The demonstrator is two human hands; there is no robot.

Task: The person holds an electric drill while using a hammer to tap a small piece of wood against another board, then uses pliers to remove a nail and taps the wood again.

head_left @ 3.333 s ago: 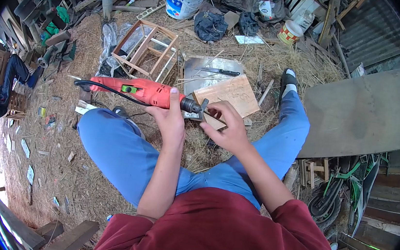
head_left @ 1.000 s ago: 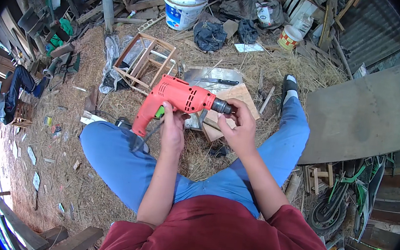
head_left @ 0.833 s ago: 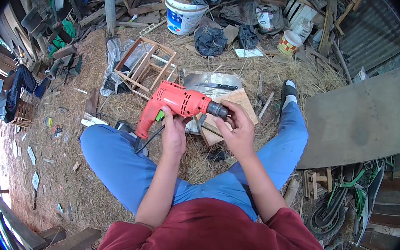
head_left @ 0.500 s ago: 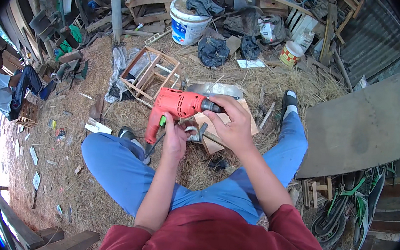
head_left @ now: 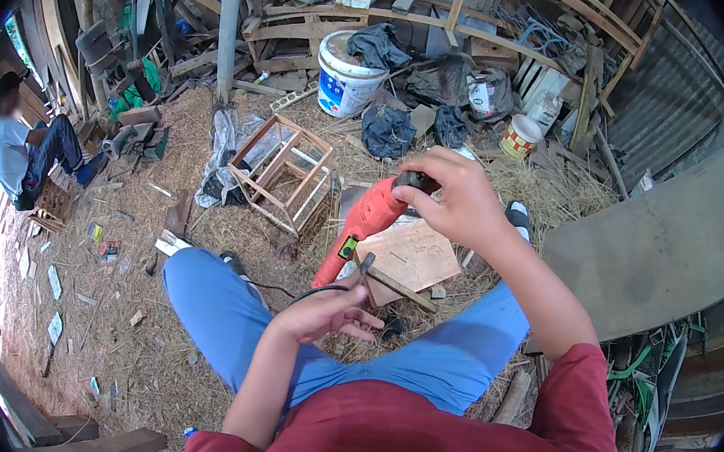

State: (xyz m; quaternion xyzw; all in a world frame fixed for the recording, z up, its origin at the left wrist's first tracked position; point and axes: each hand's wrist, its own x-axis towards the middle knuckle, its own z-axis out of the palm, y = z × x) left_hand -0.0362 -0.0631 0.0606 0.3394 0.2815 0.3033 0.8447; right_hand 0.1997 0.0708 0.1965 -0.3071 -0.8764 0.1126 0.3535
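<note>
The fingers of the right hand (head_left: 457,202) are curled around the black front end of a red electric drill (head_left: 365,229), just above the middle of the frame, and the tool is held up by that end with its body slanting down and to the left. Its black cord (head_left: 307,291) is seen trailing from the lower end toward the left hand (head_left: 325,312), which is held just below the drill at the centre of the frame. The fingers of the left hand are loosely spread and half bent, palm up; the cord passes right at them, but whether it is pinched cannot be told. Under the drill a pale wooden board (head_left: 412,253) is laid on the straw, with a dark stick (head_left: 396,282) resting across its lower edge. The person's legs in blue trousers are spread to either side of the board.

To the upper left of the drill an open wooden frame (head_left: 286,174) is set on the ground. Higher, near the top centre, a white bucket (head_left: 349,79) is placed among dark cloths and planks. At the left edge another person (head_left: 21,150) is seated.
</note>
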